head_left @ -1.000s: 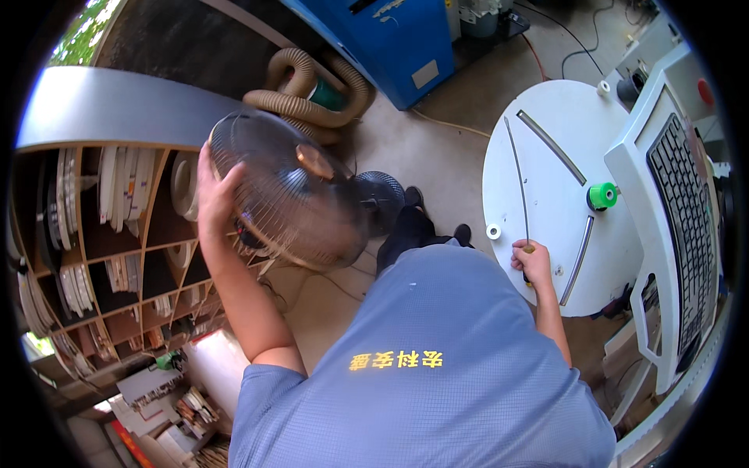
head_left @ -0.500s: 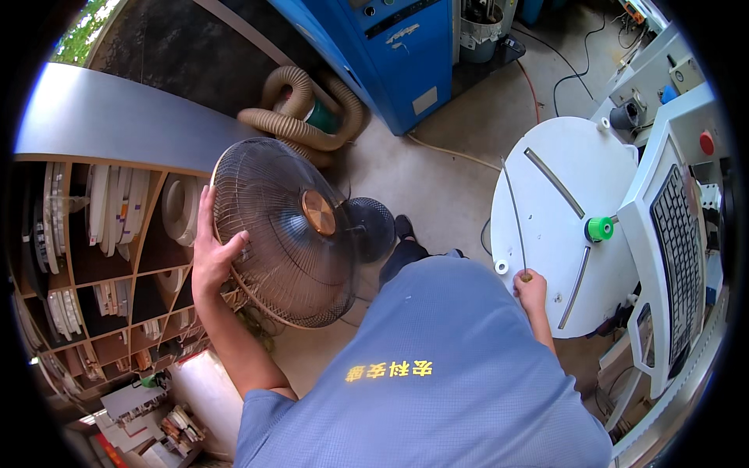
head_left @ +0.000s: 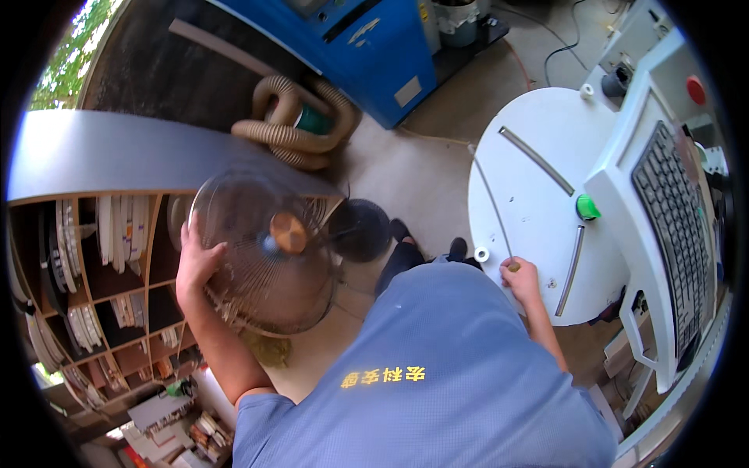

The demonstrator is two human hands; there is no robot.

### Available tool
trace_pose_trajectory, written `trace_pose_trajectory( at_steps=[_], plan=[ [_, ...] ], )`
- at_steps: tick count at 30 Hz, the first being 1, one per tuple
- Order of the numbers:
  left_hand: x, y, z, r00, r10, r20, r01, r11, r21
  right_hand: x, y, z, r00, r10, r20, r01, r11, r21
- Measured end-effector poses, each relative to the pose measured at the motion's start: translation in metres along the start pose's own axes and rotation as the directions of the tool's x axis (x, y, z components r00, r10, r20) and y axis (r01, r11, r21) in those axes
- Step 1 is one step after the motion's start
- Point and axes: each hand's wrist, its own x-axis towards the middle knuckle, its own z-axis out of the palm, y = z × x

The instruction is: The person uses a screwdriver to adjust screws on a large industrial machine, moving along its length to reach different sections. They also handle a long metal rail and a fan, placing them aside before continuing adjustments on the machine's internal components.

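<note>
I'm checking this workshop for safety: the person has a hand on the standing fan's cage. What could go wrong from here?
1. The left hand grips the fan by its wire cage; if the blades are turning, fingertips could slip through. I cannot tell if they turn.
2. The fan looks tilted over its round base, so it might tip.
3. The right hand rests at the round white table's edge, so only one hand steadies the fan.

**Blue work shirt, dark shoes, bare forearms**

Looking straight down, a blue-grey short-sleeved shirt (head_left: 437, 366) fills the lower frame, the fabric smooth and plain. Across the back runs one short row of yellow printed characters. The sleeves end above the elbow, so both forearms are bare. The left hand (head_left: 197, 264) and right hand (head_left: 521, 277) wear no gloves. Beyond the shirt, two dark shoes (head_left: 425, 248) peek out with dark trousers.
</note>
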Motion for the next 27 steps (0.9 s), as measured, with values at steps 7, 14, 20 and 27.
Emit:
trace_pose_trajectory(
  at_steps=[7, 14, 20, 27],
  plan=[
    [0.043, 0.023, -0.028, 0.987, -0.106, 0.117, 0.099, 0.993, 0.060, -0.001, -0.008, 0.000, 0.998, -0.050, -0.048, 0.046, 0.996, -0.073],
    [0.107, 0.234, -0.001, 0.815, 0.543, 0.205, -0.526, 0.840, -0.133, 0.012, -0.002, 0.006, 0.995, 0.047, -0.088, -0.052, 0.997, -0.054],
    [0.212, 0.343, 0.184, 0.085, 0.735, 0.673, -0.887, 0.363, -0.285, -0.005, -0.012, 0.016, 0.951, -0.052, -0.304, -0.095, 0.888, -0.449],
    [0.238, 0.526, 0.202, -0.262, 0.788, 0.557, -0.589, 0.326, -0.739, 0.050, -0.232, 0.059, 0.849, 0.192, -0.493, -0.077, 0.967, 0.244]
  ],
)
